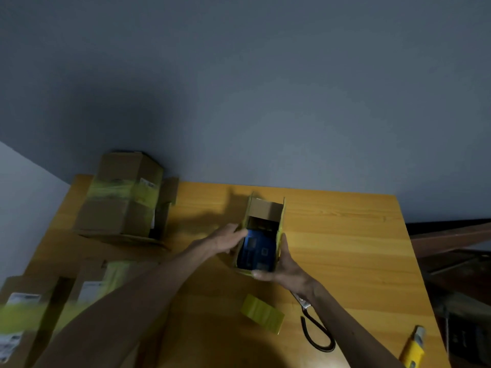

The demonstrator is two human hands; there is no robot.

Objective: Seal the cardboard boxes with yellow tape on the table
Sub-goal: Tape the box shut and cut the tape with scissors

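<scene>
A small open cardboard box with yellow-taped edges stands in the middle of the wooden table. A blue item lies inside it. My left hand holds the box's left side, fingers reaching over the edge toward the blue item. My right hand grips the box's right side and near corner. A loose strip of yellow tape lies flat on the table in front of the box.
Scissors lie partly under my right forearm. A yellow utility knife sits at the front right edge. Taped cardboard boxes stand at the back left and front left. The table's right edge drops to dark clutter.
</scene>
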